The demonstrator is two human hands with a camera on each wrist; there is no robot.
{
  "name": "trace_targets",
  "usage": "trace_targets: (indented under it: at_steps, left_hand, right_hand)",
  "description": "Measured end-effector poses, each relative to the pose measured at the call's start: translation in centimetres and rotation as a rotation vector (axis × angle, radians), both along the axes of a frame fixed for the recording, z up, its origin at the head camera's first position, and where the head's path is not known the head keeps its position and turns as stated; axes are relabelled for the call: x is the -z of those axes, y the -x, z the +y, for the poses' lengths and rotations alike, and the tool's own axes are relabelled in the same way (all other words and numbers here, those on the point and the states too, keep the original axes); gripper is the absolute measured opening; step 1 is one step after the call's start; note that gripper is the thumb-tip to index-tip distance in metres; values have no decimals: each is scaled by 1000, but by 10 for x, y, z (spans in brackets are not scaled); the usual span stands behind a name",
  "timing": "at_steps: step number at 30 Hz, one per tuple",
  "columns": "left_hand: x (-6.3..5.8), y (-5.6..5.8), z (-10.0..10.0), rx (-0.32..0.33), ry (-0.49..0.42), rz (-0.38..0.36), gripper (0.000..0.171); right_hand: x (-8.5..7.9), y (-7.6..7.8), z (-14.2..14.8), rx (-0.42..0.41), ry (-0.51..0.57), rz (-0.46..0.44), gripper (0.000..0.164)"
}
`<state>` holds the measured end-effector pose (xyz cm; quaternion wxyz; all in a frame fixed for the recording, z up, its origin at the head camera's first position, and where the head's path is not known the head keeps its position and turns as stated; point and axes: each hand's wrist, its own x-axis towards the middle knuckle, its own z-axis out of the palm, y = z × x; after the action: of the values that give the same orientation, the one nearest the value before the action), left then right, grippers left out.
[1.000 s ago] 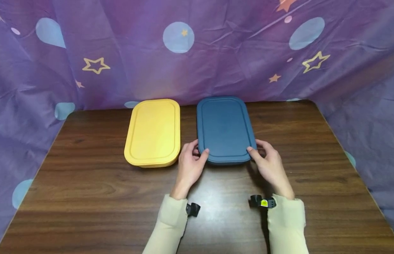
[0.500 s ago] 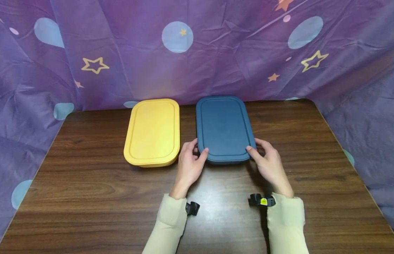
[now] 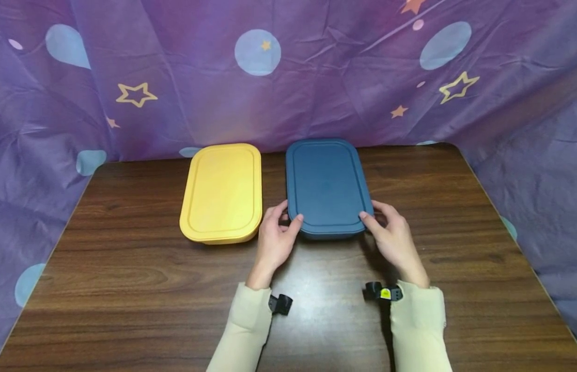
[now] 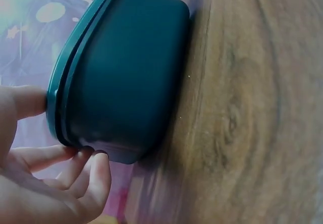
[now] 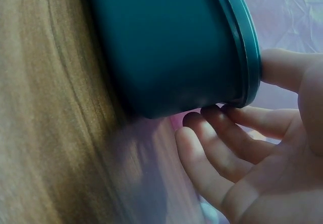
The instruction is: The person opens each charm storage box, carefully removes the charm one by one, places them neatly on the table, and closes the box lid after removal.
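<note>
A blue rectangular food container [image 3: 329, 181] with a rounded lid stands on the table. My left hand [image 3: 276, 237] holds its near left corner, thumb on the lid's rim and fingers against the side. At the near right corner, my right hand [image 3: 395, 237] grips it likewise. In the left wrist view, the container [image 4: 126, 72] shows its deep wall under the lid, with the left thumb and fingertips touching the rim area. The right wrist view shows the right fingers [image 5: 212, 148] bent along the container's side [image 5: 166, 47]. A yellow lidded container [image 3: 221, 191] stands left of the blue one.
The brown wood-grain table [image 3: 144, 299] carries both containers near its far edge. Behind it hangs a purple curtain [image 3: 195, 77] printed with stars and circles. A narrow gap separates the two containers.
Both hands keep the same hold on the blue container. It sits very slightly farther back, while the whole head view has shifted a little.
</note>
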<state>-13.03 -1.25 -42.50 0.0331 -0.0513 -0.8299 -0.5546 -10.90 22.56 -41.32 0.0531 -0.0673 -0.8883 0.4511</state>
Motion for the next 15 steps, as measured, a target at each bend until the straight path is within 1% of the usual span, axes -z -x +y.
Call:
trace_targets:
  at_steps: [8,11,15]
  left_hand:
    - [-2,0,-1,8,-74,-38,53]
    - [-2,1,0,2,-89,-43,53]
    - [-3,1,1,-6,-83,-38,53]
  right_hand:
    - [-1,0,0,-3,14,3,50]
    - [-2,0,0,-2,20,8,50]
    - [-2,-1,0,5,22,27,49]
